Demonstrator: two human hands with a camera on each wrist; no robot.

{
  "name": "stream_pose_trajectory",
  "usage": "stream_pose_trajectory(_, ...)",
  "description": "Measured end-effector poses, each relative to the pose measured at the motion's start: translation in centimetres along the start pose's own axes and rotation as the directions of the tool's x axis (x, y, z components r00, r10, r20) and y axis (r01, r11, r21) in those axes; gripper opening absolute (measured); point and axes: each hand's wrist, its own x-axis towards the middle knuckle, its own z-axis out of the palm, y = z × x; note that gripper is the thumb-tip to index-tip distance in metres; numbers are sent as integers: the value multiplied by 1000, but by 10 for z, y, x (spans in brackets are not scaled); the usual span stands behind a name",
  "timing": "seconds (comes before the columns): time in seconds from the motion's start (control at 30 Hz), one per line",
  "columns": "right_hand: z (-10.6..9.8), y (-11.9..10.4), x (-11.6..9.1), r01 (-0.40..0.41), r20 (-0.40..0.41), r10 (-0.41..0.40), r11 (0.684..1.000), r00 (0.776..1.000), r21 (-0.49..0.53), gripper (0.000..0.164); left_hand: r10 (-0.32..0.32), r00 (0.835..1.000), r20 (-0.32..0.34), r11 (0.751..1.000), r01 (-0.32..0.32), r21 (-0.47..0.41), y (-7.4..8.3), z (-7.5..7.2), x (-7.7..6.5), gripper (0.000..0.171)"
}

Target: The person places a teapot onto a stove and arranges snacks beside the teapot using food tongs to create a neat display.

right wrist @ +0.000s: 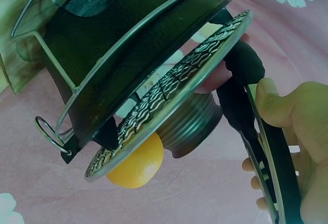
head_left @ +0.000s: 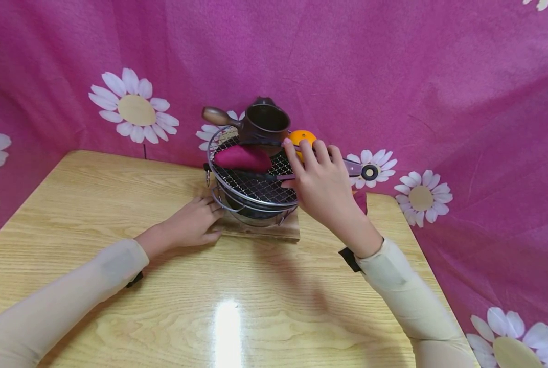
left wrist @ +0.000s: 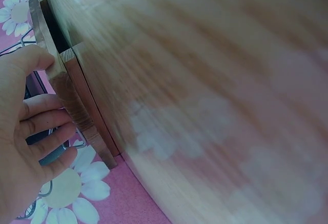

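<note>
My right hand (head_left: pixel 322 186) holds a pair of tongs (head_left: pixel 354 167) across the right side of a round wire grill (head_left: pixel 274 191). The tongs' dark tips lie on either side of a magenta, elongated sweet potato (head_left: pixel 242 158) at the grill's left. Behind it stands a dark pot (head_left: pixel 262 128) with a wooden side handle, and an orange (head_left: pixel 301 137) sits to the pot's right. Below the grill is a dark stove (right wrist: pixel 107 55) with wire handles. My left hand (head_left: pixel 193 222) touches the left edge of the wooden board (left wrist: pixel 77 101) under the stove, its fingers fairly straight.
The wood-grain table (head_left: pixel 163 296) extends toward me. A magenta cloth (head_left: pixel 347 66) printed with white daisies hangs behind and to the sides. Something dark red (head_left: pixel 360 200) shows beyond my right wrist, mostly hidden.
</note>
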Motion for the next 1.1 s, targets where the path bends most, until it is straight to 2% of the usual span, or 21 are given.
stream_pose_trajectory(1.1, 13, -6, -1, -46, 9, 46, 997, 999, 53, 62, 0, 1000, -5, 1000, 0, 0, 1, -1, 1, 44)
